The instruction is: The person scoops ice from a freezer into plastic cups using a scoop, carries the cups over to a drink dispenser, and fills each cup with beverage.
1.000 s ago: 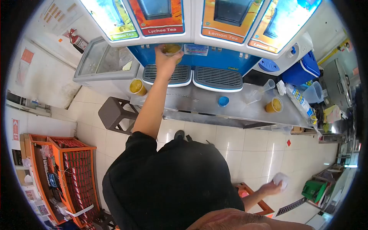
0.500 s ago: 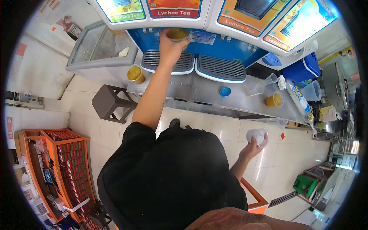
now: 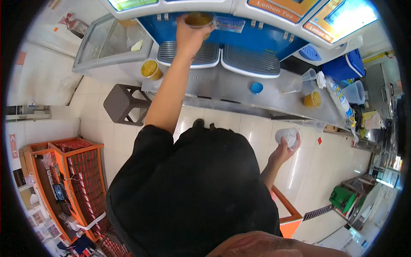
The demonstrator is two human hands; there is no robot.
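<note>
My left hand (image 3: 188, 38) reaches up to the drink dispenser (image 3: 169, 30), its fingers wrapped round a plastic cup of yellow-brown drink (image 3: 199, 19) held against the blue front, above the left drip tray (image 3: 209, 54). Off to the right and low over the floor, my right hand (image 3: 283, 153) grips a clear plastic cup (image 3: 286, 136). Something whitish shows inside that cup, perhaps ice; I cannot tell. On the steel counter (image 3: 214, 88), a filled cup of yellow drink (image 3: 151, 70) stands left of my left forearm.
A blue round lid or cap (image 3: 256, 88) lies on the counter. Further right are another yellow drink (image 3: 313, 99), empty clear cups (image 3: 292, 86) and a plastic-wrapped sleeve (image 3: 338, 96). A brown stool (image 3: 122, 103) and a chest freezer (image 3: 111, 40) stand at left, an orange rack (image 3: 81, 171) behind.
My view has shifted slightly, so the dispenser sits higher in the picture. Both hands keep hold of their cups; the right one appears a little higher.
</note>
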